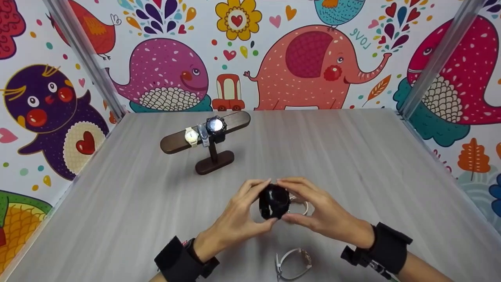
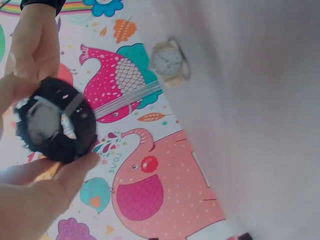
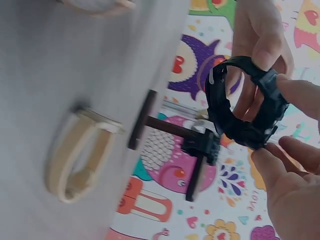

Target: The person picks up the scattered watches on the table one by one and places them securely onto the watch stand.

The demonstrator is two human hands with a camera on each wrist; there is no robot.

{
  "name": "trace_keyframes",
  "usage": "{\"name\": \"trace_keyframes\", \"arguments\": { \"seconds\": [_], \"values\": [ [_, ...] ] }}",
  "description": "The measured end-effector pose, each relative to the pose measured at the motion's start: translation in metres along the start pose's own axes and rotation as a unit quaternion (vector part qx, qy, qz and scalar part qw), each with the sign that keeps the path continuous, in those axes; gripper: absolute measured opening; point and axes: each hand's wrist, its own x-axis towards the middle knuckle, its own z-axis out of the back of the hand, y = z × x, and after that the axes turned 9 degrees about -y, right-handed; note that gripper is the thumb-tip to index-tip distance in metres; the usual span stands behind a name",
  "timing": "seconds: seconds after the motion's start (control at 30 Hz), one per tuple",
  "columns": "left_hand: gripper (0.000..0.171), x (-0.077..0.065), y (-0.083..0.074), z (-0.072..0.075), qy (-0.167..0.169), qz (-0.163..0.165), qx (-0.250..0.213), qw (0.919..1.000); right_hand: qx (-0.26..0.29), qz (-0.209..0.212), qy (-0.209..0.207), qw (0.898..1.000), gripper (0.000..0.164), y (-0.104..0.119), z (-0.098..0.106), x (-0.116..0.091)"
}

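Observation:
A black wristwatch [image 1: 274,201], its strap joined in a loop, is held up between both hands. My left hand [image 1: 236,215] pinches its left side, thumb below and fingers above. On the opposite side my right hand [image 1: 321,207] grips it the same way. The round dial and studded bezel of the watch [image 2: 44,122] show in the left wrist view. Through the right wrist view the strap loop [image 3: 217,97] looks open in the middle. Partly hidden behind the right hand, a light-strapped watch [image 1: 305,207] lies on the table.
Another pale-strapped watch [image 1: 292,264] lies on the table near the front, between the forearms. Farther back on the left stands a dark wooden watch stand [image 1: 174,144] carrying a cream watch [image 1: 191,136], a grey-strapped watch [image 1: 203,135] and a black watch [image 1: 216,125]. Patterned walls enclose the table.

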Motion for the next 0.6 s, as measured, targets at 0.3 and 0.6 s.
{"name": "trace_keyframes", "arguments": {
  "seconds": [0.3, 0.6],
  "values": [
    [0.081, 0.006, -0.005, 0.0, -0.056, -0.135, -0.069, 0.9869, 0.035, 0.014, -0.005, 0.999, 0.079, 0.011, 0.014, 0.01],
    [0.082, 0.005, -0.007, -0.006, -0.08, -0.205, -0.082, 0.9721, 0.058, 0.115, -0.016, 0.992, 0.077, 0.012, 0.007, 0.017]
  ]
}}
